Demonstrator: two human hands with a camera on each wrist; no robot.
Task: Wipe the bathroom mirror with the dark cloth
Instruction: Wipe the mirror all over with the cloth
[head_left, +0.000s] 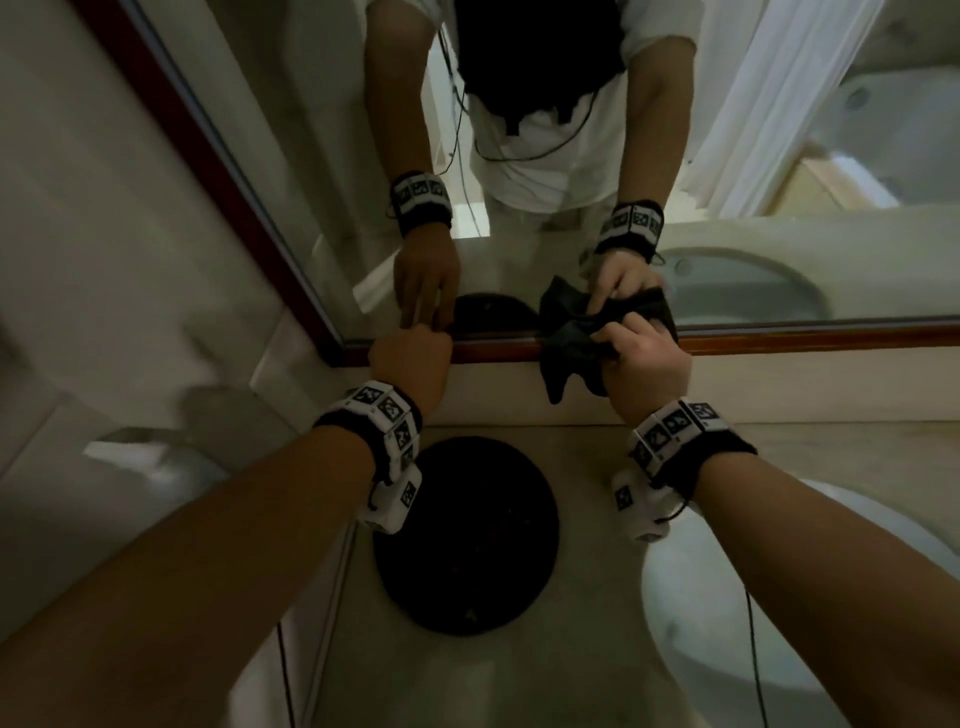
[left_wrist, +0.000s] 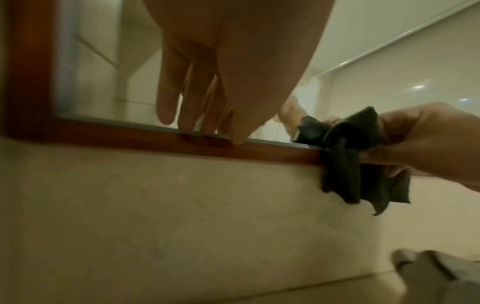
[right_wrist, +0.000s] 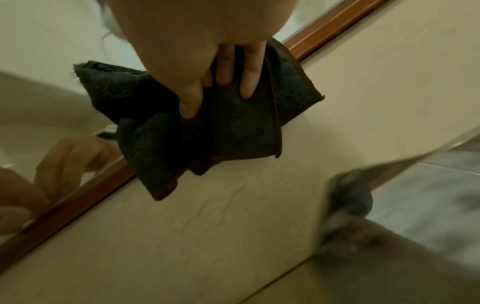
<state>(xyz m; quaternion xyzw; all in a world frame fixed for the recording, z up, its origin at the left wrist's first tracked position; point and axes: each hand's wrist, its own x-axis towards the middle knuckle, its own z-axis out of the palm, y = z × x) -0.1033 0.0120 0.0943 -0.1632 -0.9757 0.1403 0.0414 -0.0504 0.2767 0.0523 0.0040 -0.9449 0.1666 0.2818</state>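
1. Head view: the right hand (head_left: 647, 364) grips the bunched dark cloth (head_left: 571, 338) at the mirror (head_left: 519, 270)'s bottom frame (head_left: 779, 340), above the counter (head_left: 597, 597)'s back edge. The glass lies up and ahead of it.
2. Left wrist view: the left hand (left_wrist: 221, 72), fingers straight, holds nothing and touches the frame, left of the cloth.
3. Right wrist view: fingers (right_wrist: 248, 82) and thumb pinch the cloth; the right hand looks best placed to wipe.

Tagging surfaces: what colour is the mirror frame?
Reddish-brown wood on the mirror frame; the left wrist view shows it best.
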